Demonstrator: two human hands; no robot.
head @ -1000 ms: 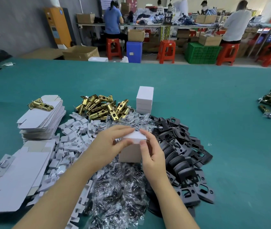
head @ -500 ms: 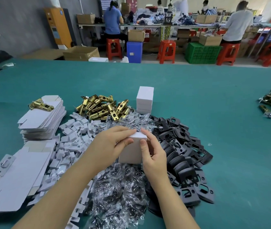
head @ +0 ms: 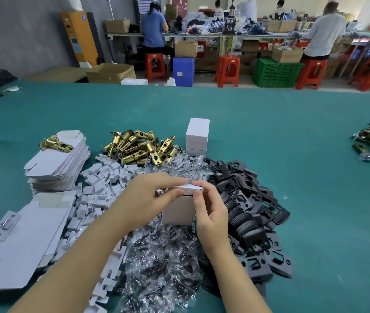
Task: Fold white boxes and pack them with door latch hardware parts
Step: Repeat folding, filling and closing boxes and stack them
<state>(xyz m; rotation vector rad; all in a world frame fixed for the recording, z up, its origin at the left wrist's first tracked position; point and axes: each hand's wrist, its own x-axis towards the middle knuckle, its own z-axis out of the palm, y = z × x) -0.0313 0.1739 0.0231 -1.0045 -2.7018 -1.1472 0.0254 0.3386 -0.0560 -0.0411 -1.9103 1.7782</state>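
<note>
The lid flap has come down nearly flat on the white box (head: 179, 208), held upright over the bagged parts (head: 157, 263), with left hand (head: 148, 197) and right hand (head: 211, 211) both clamped pinching its top edge, right grip nearer the open seam.

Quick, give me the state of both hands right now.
Left hand: fingers pinch the top flap of the white box.
Right hand: thumb and fingers grip the same box at its right top edge.
</note>
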